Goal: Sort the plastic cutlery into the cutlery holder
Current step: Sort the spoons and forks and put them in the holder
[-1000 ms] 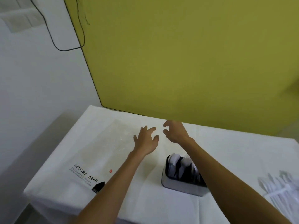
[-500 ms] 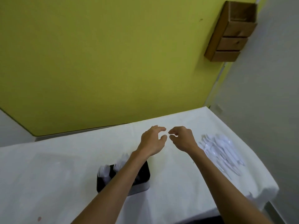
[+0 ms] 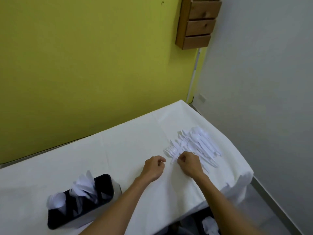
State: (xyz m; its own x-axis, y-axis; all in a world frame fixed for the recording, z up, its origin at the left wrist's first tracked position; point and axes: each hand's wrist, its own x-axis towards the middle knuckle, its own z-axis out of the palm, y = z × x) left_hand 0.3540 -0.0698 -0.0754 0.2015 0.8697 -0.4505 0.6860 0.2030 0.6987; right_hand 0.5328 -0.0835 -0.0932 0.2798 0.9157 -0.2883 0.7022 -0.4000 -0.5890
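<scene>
The right hand (image 3: 190, 164) is at the near edge of the pile of plastic cutlery (image 3: 198, 145), at 2 o'clock on the table (image 3: 127, 150). Its fingers are curled down onto the handles, but I cannot tell if they already pinch one. The left hand (image 3: 153, 169) rests beside it with loosely curled fingers, and nothing is visible in it.

To do this pick well, I think it is better to take one fork (image 3: 182, 146) by the handle end and lift it straight, because the pieces overlap and can drag their neighbours. The cutlery holder (image 3: 67, 223) stands at 8 o'clock, well apart, and already holds some white pieces.

The table has a white cloth. A yellow wall (image 3: 84, 65) is at 12 o'clock, a grey wall (image 3: 262, 82) at 3 o'clock, and a wooden drawer box (image 3: 196, 22) hangs at 1 o'clock.
</scene>
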